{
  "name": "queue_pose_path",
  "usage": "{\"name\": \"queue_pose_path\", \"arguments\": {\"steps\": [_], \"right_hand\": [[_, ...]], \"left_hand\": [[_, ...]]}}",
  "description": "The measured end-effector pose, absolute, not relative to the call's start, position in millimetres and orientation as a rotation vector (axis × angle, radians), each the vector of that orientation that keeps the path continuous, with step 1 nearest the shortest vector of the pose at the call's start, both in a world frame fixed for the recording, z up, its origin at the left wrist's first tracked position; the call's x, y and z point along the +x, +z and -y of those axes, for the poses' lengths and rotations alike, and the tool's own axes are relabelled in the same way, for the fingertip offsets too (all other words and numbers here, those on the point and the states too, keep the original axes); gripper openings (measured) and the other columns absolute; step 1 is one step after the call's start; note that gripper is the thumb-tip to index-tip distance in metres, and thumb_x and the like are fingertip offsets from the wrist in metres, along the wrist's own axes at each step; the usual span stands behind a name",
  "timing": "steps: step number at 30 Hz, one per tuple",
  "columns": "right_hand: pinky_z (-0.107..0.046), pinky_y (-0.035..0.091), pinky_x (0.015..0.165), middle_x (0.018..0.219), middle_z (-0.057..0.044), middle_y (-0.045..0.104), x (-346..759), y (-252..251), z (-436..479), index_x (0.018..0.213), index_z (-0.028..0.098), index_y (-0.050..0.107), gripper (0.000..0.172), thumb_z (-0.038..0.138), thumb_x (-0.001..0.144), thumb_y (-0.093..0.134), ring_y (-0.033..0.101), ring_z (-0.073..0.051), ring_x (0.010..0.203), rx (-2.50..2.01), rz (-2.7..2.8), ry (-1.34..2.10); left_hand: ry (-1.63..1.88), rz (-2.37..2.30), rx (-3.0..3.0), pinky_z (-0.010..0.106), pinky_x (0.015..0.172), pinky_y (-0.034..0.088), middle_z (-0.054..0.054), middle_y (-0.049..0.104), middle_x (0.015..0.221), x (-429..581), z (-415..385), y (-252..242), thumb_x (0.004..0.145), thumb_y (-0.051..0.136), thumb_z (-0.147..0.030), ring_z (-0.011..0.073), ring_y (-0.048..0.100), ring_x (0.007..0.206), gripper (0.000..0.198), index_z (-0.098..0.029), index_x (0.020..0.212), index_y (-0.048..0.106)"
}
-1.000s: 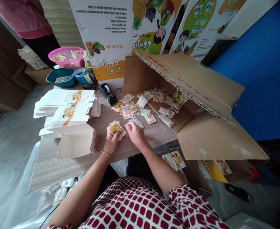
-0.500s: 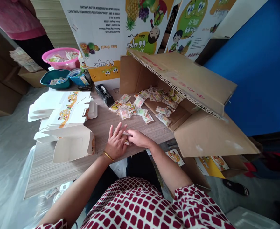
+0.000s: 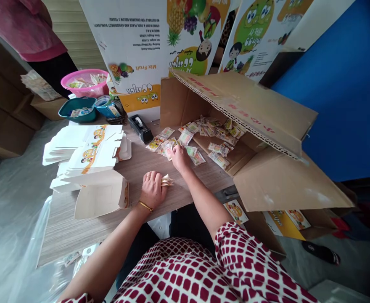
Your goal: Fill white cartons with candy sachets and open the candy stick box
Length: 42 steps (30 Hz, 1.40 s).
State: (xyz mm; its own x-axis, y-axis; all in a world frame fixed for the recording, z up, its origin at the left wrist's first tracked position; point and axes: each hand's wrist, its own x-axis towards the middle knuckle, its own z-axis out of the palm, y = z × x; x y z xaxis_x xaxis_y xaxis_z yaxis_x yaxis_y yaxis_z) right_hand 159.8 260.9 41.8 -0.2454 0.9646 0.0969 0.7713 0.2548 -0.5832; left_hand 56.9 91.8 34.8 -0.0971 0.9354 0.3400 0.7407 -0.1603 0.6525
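My left hand (image 3: 152, 188) rests on the wooden table (image 3: 134, 168) with its fingers curled round a small stack of sachets (image 3: 167, 181), gripping it. My right hand (image 3: 178, 155) reaches forward onto the loose pile of printed sachets (image 3: 172, 141) spread on the table, fingers bent over one of them; whether it grips any I cannot make out. More sachets (image 3: 219, 130) lie inside a brown cardboard box (image 3: 267, 126) tipped on its side to the right.
An open white carton (image 3: 101, 193) lies left of my left hand, below a stack of flat printed cartons (image 3: 87, 145). A black tape dispenser (image 3: 141, 126), a pink basket (image 3: 84, 84) and teal bowls (image 3: 77, 108) stand behind. A person in pink stands at the far left.
My hands were together squaring the stack half a second ago. Now my right hand has moved forward to the loose pile while my left stays holding the stack.
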Motion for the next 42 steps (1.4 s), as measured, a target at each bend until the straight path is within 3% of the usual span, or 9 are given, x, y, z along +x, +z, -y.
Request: {"name": "queue_pose_path", "arguments": {"steps": [5,9,13,18,24,27,30,35,42], "right_hand": [[-0.024,0.048,0.079,0.090,-0.001,0.071,194.4,51.5,-225.3,0.096,0.021,0.065,0.013,0.033,0.097,0.058,0.065,-0.016,0.084,-1.015,2.336,1.203],[-0.032,0.049,0.087,0.099,-0.009,0.073,177.1,54.5,-239.8,0.097,0.018,0.067,0.023,0.036,0.100,0.053,0.067,-0.022,0.095,-1.300,2.241,1.017],[-0.049,0.044,0.102,0.126,-0.030,0.063,135.7,41.6,-276.9,0.118,0.007,0.061,0.047,0.037,0.086,0.076,0.057,-0.038,0.121,-1.761,2.015,0.436],[-0.037,0.046,0.095,0.117,-0.021,0.068,144.5,34.2,-287.0,0.114,0.011,0.062,0.021,0.017,0.095,0.056,0.063,-0.028,0.109,-1.729,1.968,0.619],[-0.026,0.047,0.082,0.095,-0.002,0.074,204.6,50.4,-230.5,0.105,0.022,0.069,0.016,0.029,0.098,0.056,0.067,-0.018,0.089,-1.144,2.234,1.053],[-0.025,0.049,0.086,0.099,-0.002,0.076,202.3,54.2,-228.9,0.099,0.022,0.072,0.024,0.033,0.102,0.051,0.069,-0.017,0.093,-0.909,2.298,1.307],[-0.035,0.046,0.100,0.119,-0.014,0.072,178.8,51.7,-263.1,0.115,0.015,0.069,0.027,0.032,0.102,0.051,0.064,-0.024,0.112,-1.400,2.057,0.774],[-0.041,0.043,0.104,0.127,-0.025,0.065,156.4,45.6,-322.2,0.118,0.007,0.065,0.030,0.023,0.092,0.065,0.059,-0.032,0.121,-1.791,2.011,0.541],[-0.027,0.047,0.079,0.094,-0.003,0.073,208.4,41.4,-268.1,0.103,0.019,0.069,0.018,0.028,0.096,0.055,0.065,-0.018,0.085,-1.305,2.014,0.982]], "left_hand": [[1.212,-1.710,2.001,0.061,0.126,-0.001,0.013,0.058,0.143,52.8,-94.9,42.9,0.085,0.061,-0.023,0.0370,0.029,0.152,0.010,-0.023,0.095,0.062],[1.052,-1.709,2.001,0.058,0.121,0.021,0.013,0.067,0.099,44.3,-100.0,36.3,0.085,0.061,-0.025,0.0360,0.058,0.117,0.011,-0.022,0.095,0.063],[1.029,-1.837,2.006,0.053,0.106,0.038,0.017,0.066,0.112,43.5,-102.0,29.2,0.083,0.061,-0.026,0.0363,0.057,0.106,0.036,-0.019,0.119,0.062],[0.999,-1.957,1.967,0.052,0.100,0.041,0.015,0.063,0.089,50.4,-96.4,29.4,0.084,0.058,-0.025,0.0351,0.059,0.099,0.005,-0.021,0.087,0.061],[1.159,-1.803,2.103,0.061,0.123,0.011,0.015,0.050,0.152,51.8,-91.0,37.3,0.084,0.061,-0.024,0.0407,0.029,0.150,0.013,-0.022,0.096,0.064],[0.956,-1.781,2.241,0.062,0.121,0.015,0.017,0.065,0.127,46.6,-94.9,37.1,0.086,0.058,-0.024,0.0400,0.046,0.137,0.017,-0.022,0.101,0.066],[0.805,-1.812,2.205,0.056,0.107,0.036,0.016,0.067,0.101,41.5,-99.4,32.3,0.088,0.056,-0.026,0.0368,0.059,0.107,0.020,-0.019,0.104,0.066],[0.919,-1.863,2.086,0.052,0.101,0.041,0.019,0.067,0.112,39.5,-103.7,24.4,0.084,0.058,-0.022,0.0371,0.059,0.106,0.038,-0.017,0.122,0.060],[1.037,-1.865,2.282,0.063,0.121,0.018,0.017,0.038,0.161,46.0,-100.6,31.7,0.083,0.060,-0.022,0.0424,0.025,0.153,0.011,-0.020,0.094,0.061]]}}
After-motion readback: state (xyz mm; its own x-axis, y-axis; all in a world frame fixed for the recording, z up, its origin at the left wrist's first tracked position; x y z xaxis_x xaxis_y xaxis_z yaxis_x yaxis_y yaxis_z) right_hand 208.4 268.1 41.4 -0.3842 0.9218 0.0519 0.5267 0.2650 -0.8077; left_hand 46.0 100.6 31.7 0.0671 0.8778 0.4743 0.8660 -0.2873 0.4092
